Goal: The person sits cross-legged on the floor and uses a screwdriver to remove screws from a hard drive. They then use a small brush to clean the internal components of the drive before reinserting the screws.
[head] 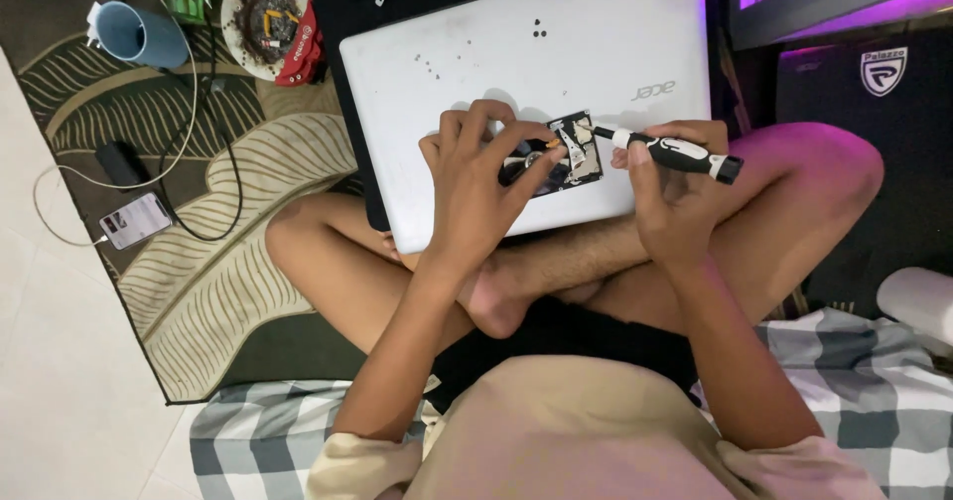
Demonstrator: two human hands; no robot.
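A closed white laptop (476, 53) rests across my crossed legs. On its lid lies a small open hard drive (576, 157) with a shiny platter and metal arm showing. My left hand (476, 177) presses on the drive's left side, fingers curled over its edge. My right hand (670, 202) grips a black and white screwdriver (670, 152), whose tip touches the drive's upper right corner. A few tiny dark screws (537, 29) lie on the lid farther up.
A leaf-patterned rug (199, 262) lies left, with a blue mug (139, 35), a round dish of small parts (266, 13), a phone (135, 220) on a cable and a black power bank (121, 164). A checked blanket (258, 440) lies under me.
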